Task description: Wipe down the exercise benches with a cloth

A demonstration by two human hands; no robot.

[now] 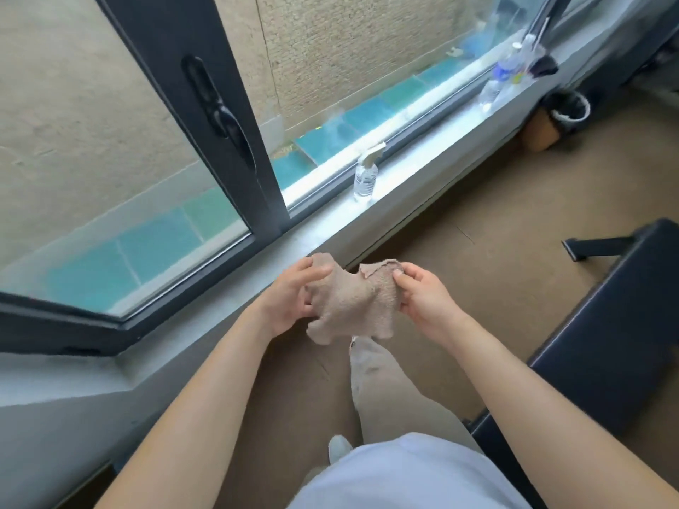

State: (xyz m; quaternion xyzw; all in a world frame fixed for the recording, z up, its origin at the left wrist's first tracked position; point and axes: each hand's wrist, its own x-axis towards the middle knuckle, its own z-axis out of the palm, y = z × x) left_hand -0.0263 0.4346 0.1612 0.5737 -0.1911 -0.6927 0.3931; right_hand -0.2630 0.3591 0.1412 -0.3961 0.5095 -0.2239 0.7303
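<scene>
Between both hands (290, 295), bunched cloth (354, 301).

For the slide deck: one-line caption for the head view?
Both hands, left hand and right hand, hold a beige cloth beside a dark bench.

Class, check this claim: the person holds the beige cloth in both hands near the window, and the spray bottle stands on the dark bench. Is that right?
Not quite. The head view shows the spray bottle standing on the window sill, not on the dark bench. The rest holds: the left hand and right hand both hold the beige cloth near the window.
</scene>
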